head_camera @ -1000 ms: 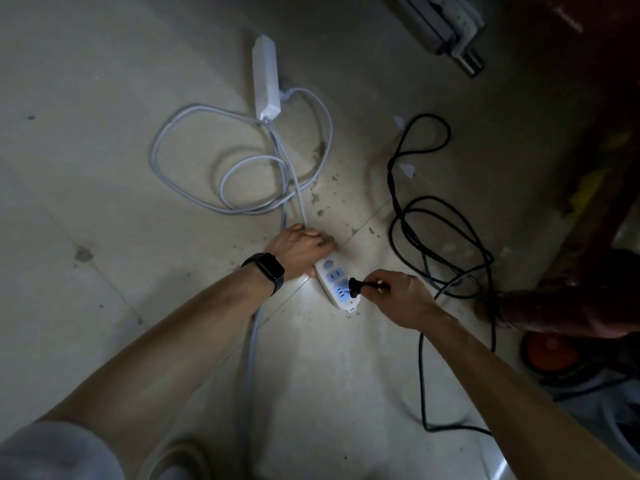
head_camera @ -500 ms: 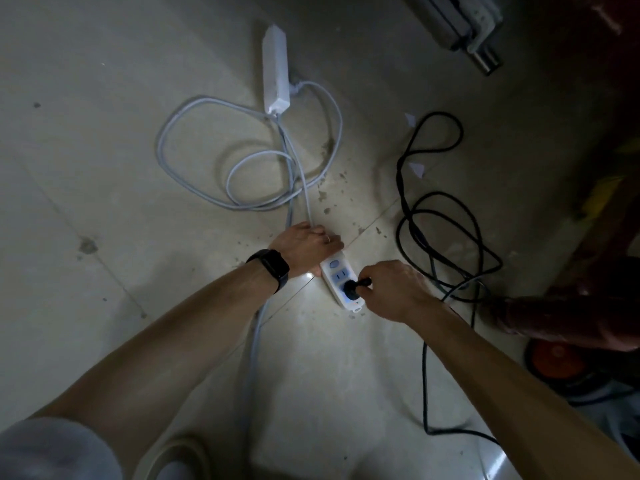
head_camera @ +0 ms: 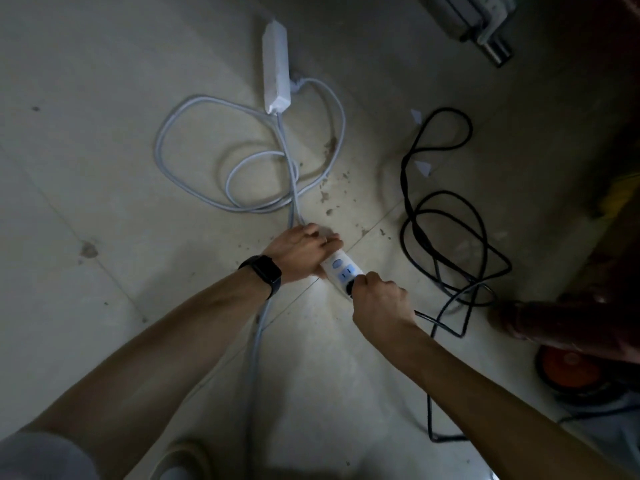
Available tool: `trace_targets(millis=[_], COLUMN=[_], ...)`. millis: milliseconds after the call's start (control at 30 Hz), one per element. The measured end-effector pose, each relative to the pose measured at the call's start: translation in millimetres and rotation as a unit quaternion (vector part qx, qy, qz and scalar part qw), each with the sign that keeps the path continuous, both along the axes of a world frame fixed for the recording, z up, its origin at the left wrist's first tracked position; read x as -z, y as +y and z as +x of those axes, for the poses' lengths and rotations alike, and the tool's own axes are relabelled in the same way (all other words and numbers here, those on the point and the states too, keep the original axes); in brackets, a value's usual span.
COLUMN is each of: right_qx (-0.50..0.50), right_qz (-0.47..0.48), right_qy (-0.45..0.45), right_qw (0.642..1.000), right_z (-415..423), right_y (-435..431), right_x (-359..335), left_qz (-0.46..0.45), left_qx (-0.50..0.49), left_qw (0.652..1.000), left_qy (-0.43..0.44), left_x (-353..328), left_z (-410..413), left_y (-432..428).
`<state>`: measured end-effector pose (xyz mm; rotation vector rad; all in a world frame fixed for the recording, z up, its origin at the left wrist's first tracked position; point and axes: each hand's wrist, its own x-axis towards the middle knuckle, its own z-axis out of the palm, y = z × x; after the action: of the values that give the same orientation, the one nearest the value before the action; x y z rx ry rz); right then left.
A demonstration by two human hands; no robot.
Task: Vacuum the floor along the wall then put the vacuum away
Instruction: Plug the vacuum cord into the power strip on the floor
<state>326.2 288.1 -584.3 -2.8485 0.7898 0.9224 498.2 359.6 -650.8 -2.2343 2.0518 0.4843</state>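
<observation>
The floor is dim and dusty. My left hand curls its fingers over the power strip, holding it down. The black plug was beside it a second ago. Now the fingers of my right hand pinch it into the strip. The vacuum sits near my right arm and I think it can run soon.

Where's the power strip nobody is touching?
Head view, upper centre: the untouched power strip lies on the floor beyond the left hand, joined to the looped white cable.
</observation>
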Motion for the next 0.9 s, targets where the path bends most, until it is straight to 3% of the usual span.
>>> trace_targets(millis=[200,433,667,800,900], right_qx=[-0.008,0.002,0.022,0.083,0.137], right_qz=[0.018,0.013,0.001,-0.025,-0.006], right_qy=[-0.022,-0.043,-0.035,0.010,-0.063], right_qw=[1.000,0.999,0.999,0.996,0.989], right_z=[-7,17,34,37,15], right_y=[5,-37,-59,-60,-33], right_x=[4,8,5,-21,-67], left_qz=[0.016,0.014,0.049,0.134,0.143], left_qx=[0.028,-0.014,-0.136,-0.158,-0.170], left_qw=[0.999,0.999,0.990,0.978,0.975], left_qy=[-0.033,-0.039,-0.003,0.007,0.026], left_x=[5,10,0,-61,-136], left_z=[-1,-6,-12,-12,-22], left_y=[3,-10,-27,-16,17])
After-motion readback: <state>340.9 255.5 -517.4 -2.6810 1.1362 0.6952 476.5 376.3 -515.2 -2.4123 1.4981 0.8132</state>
